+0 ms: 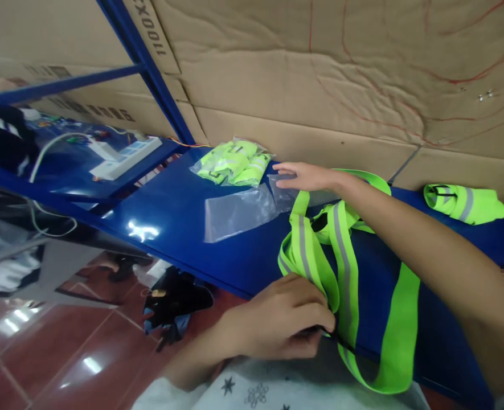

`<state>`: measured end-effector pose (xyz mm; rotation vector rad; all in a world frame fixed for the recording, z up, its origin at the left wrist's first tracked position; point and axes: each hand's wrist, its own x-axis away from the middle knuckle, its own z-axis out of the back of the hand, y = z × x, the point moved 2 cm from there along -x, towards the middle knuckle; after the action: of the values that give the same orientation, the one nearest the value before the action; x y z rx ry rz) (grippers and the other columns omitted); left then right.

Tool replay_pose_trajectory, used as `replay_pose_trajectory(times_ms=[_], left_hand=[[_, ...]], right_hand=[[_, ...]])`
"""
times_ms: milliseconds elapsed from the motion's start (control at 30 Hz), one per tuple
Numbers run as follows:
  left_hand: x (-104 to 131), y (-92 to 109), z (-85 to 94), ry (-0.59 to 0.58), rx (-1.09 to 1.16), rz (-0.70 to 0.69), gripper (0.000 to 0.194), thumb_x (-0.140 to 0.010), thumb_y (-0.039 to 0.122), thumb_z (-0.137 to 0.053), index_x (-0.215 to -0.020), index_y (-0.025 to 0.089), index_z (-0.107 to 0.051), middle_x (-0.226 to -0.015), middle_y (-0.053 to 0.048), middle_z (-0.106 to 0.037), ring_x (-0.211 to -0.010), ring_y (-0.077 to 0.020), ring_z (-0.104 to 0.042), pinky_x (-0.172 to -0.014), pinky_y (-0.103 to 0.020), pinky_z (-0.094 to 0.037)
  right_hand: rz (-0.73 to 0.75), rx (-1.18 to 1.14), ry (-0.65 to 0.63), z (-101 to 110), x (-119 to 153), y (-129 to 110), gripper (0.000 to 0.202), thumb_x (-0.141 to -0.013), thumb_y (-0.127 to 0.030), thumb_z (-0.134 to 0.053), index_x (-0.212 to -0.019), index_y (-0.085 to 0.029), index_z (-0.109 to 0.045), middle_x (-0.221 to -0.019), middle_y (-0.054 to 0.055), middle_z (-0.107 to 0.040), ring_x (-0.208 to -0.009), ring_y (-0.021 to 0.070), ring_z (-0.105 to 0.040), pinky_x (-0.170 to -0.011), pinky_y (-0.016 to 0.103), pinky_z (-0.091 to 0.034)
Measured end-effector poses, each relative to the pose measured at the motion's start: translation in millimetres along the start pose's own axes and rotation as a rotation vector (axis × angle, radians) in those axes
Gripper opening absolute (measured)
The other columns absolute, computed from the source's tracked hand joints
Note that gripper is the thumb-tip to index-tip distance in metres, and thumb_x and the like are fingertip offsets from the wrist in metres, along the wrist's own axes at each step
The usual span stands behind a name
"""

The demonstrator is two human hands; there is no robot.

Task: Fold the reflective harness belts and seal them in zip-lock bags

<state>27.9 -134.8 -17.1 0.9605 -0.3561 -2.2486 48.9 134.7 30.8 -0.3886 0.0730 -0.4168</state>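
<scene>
Yellow-green straps with grey reflective stripes (344, 256) lie loosely looped on the blue table (179, 222), one loop hanging over its front edge. My left hand (283, 319) is closed on a black part of the straps at the near edge. Over the far side of the straps, my right hand (305, 175) reaches with its fingers apart, holding nothing, above a clear plastic bag. Another flat clear bag (238, 213) lies left of it. Bagged yellow-green straps (234, 162) sit at the back of the table.
A rolled yellow-green strap bundle (465, 203) lies at the back right. Cardboard (294, 91) lines the back. Beyond a blue frame at left stand a white power strip (126, 159) and cable. Below, dark items (179, 302) lie on the red tiled floor.
</scene>
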Motion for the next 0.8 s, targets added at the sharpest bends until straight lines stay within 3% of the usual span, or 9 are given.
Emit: replay_pose_trajectory(times_ms=[133, 233, 300, 367, 433, 500, 600, 700, 800], left_hand=[[-5, 1, -11.7, 0.048, -0.041, -0.025, 0.016, -0.095, 0.017, -0.059, -0.111, 0.020, -0.058, -0.100, -0.002, -0.070, -0.092, -0.0129, -0.066, -0.082, -0.025, -0.052], [-2, 1, -12.7, 0.107, -0.087, 0.059, 0.021, -0.098, 0.021, -0.058, -0.119, 0.020, -0.057, -0.103, -0.003, -0.070, -0.092, -0.0131, -0.066, -0.082, -0.026, -0.053], [0, 0, -10.8, 0.143, -0.157, 0.115, 0.020, -0.098, 0.021, -0.057, -0.118, 0.020, -0.057, -0.101, -0.003, -0.070, -0.089, -0.0143, -0.066, -0.079, -0.028, -0.054], [-3, -5, -8.1, 0.158, -0.268, 0.143, 0.018, -0.098, 0.021, -0.056, -0.115, 0.018, -0.058, -0.095, -0.003, -0.069, -0.084, -0.0163, -0.065, -0.075, -0.031, -0.054], [-13, -12, -6.2, 0.124, -0.394, 0.074, 0.013, -0.098, 0.020, -0.054, -0.110, 0.018, -0.059, -0.086, -0.002, -0.066, -0.076, -0.0174, -0.063, -0.069, -0.033, -0.051], [-29, -24, -6.2, 0.056, -0.482, -0.079, 0.008, -0.098, 0.021, -0.053, -0.101, 0.018, -0.059, -0.082, -0.001, -0.063, -0.072, -0.0178, -0.061, -0.067, -0.033, -0.049], [-57, -45, -9.7, -0.021, -0.532, -0.314, 0.010, -0.099, 0.022, -0.052, -0.095, 0.019, -0.060, -0.090, -0.004, -0.065, -0.079, -0.0187, -0.064, -0.071, -0.034, -0.048], [-75, -61, -12.8, -0.029, -0.521, -0.325, 0.016, -0.099, 0.016, -0.050, -0.105, 0.019, -0.064, -0.093, -0.003, -0.065, -0.080, -0.0171, -0.063, -0.071, -0.034, -0.046], [-75, -67, -11.6, -0.008, -0.444, -0.279, 0.025, -0.102, 0.018, -0.047, -0.118, 0.022, -0.066, -0.095, -0.002, -0.065, -0.078, -0.0141, -0.060, -0.067, -0.032, -0.044]], right_hand=[[0.098, 0.040, 0.139, 10, 47, -20, 0.050, -0.103, -0.044, -0.049, -0.149, -0.024, -0.053, -0.151, 0.008, -0.057, -0.138, 0.0314, -0.055, -0.120, 0.059, -0.033], [0.204, 0.032, 0.094, 7, 110, -38, 0.043, -0.105, -0.044, -0.044, -0.142, -0.029, -0.060, -0.136, 0.006, -0.068, -0.128, 0.0294, -0.062, -0.112, 0.052, -0.046], [0.230, 0.013, 0.095, 1, 156, -49, 0.044, -0.105, -0.043, -0.046, -0.148, -0.037, -0.053, -0.144, 0.001, -0.063, -0.136, 0.0287, -0.056, -0.116, 0.052, -0.044], [0.215, -0.006, 0.135, -9, 195, -55, 0.059, -0.101, -0.046, -0.054, -0.157, -0.042, -0.038, -0.155, -0.002, -0.053, -0.145, 0.0289, -0.048, -0.120, 0.052, -0.042], [0.204, -0.021, 0.122, -22, 220, -56, 0.084, -0.090, -0.060, -0.066, -0.162, -0.040, -0.029, -0.161, 0.002, -0.046, -0.149, 0.0333, -0.041, -0.120, 0.054, -0.042], [0.186, 0.003, 0.118, -35, 230, -49, 0.103, -0.080, -0.066, -0.075, -0.164, -0.034, -0.025, -0.162, 0.008, -0.042, -0.150, 0.0377, -0.039, -0.121, 0.058, -0.039], [0.142, 0.035, 0.154, -49, 227, -30, 0.095, -0.087, -0.051, -0.074, -0.165, -0.033, -0.023, -0.159, 0.011, -0.045, -0.148, 0.0375, -0.042, -0.122, 0.063, -0.034], [0.011, -0.047, 0.195, -55, 227, -8, 0.082, -0.091, -0.037, -0.067, -0.162, -0.040, -0.026, -0.160, 0.007, -0.044, -0.148, 0.0356, -0.043, -0.118, 0.060, -0.043], [-0.133, -0.126, 0.148, -58, 237, 8, 0.076, -0.087, -0.037, -0.063, -0.157, -0.050, -0.034, -0.160, -0.001, -0.044, -0.146, 0.0368, -0.046, -0.114, 0.057, -0.051]])
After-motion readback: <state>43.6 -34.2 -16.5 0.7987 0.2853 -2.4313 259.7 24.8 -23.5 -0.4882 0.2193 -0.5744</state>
